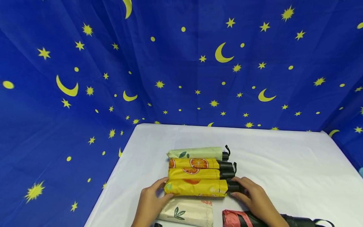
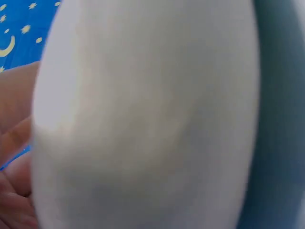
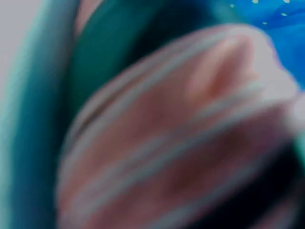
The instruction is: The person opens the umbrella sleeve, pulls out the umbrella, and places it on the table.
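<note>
In the head view a yellow folding umbrella (image 1: pixel 195 188) with orange-slice prints lies crosswise between my two hands. My left hand (image 1: pixel 151 201) holds its left end between thumb and fingers. At the other end, my right hand (image 1: pixel 256 195) pinches the black handle (image 1: pixel 233 186). Behind it lie a second yellow umbrella (image 1: pixel 175 174) and a third yellow umbrella (image 1: pixel 182 163), side by side. Farthest back is a pale green umbrella (image 1: pixel 204 152) with leaf prints. A blurred pale surface (image 2: pixel 143 114) fills most of the left wrist view; the right wrist view shows a blurred pinkish striped surface (image 3: pixel 157 143).
A cream umbrella (image 1: pixel 195 211) with a leaf print lies just in front of the yellow one. Under my right forearm is a red and black umbrella (image 1: pixel 232 218). The white table (image 1: pixel 297 164) meets a blue star-patterned curtain (image 1: pixel 181 63) at the back and left.
</note>
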A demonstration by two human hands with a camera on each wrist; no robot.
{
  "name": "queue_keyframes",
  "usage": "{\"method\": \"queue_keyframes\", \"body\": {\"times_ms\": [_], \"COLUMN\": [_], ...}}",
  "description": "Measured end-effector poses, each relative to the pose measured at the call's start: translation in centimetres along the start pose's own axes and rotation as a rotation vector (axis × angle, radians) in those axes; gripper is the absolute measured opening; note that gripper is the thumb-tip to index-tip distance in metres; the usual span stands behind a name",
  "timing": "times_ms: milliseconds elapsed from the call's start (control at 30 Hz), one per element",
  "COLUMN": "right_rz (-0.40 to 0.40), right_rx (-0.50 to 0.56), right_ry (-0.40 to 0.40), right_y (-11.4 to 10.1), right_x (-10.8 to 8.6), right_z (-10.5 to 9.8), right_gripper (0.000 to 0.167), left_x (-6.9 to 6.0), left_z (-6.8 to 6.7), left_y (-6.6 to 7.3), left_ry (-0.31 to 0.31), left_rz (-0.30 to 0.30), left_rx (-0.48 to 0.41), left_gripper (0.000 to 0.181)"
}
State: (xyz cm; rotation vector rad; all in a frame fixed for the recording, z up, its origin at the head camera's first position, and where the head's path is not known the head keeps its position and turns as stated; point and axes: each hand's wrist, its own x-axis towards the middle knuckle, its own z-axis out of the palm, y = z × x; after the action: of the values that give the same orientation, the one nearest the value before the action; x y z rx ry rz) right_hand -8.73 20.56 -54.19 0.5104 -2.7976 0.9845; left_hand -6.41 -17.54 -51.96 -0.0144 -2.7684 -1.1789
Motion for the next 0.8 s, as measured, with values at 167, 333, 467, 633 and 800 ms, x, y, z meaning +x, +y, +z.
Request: {"method": "queue_keyframes", "body": {"times_ms": [167, 333, 467, 633, 800], "right_rz": [-0.035, -0.046, -0.027, -0.019, -0.012], "right_rx": [0.136, 0.212, 0.254, 0.352, 0.491], "right_ry": [0.055, 0.1, 0.121, 0.116, 0.078], "right_y": [-0.1, -0.3, -0.5, -0.7, -1.1], "right_x": [-0.1, -0.1, -0.2, -0.2, -0.5], "right_z": [-0.5, -0.9, -1.4, -1.9, -2.4], "right_gripper": [0.042, 0.044, 0.044, 0.042, 0.04], "left_x": [0.3, 0.6, 0.7, 0.5, 0.3], "left_z": [-0.6, -0.8, -0.7, -0.8, -1.4], "left_y": [0.2, 0.6, 0.8, 0.5, 0.1], "left_ry": [0.075, 0.092, 0.087, 0.013, -0.126], "left_rz": [-0.091, -0.181, -0.201, -0.113, 0.005], "left_rx": [-0.253, -0.56, -0.75, -0.91, -1.036], "left_gripper": [0.055, 0.061, 0.063, 0.061, 0.062]}}
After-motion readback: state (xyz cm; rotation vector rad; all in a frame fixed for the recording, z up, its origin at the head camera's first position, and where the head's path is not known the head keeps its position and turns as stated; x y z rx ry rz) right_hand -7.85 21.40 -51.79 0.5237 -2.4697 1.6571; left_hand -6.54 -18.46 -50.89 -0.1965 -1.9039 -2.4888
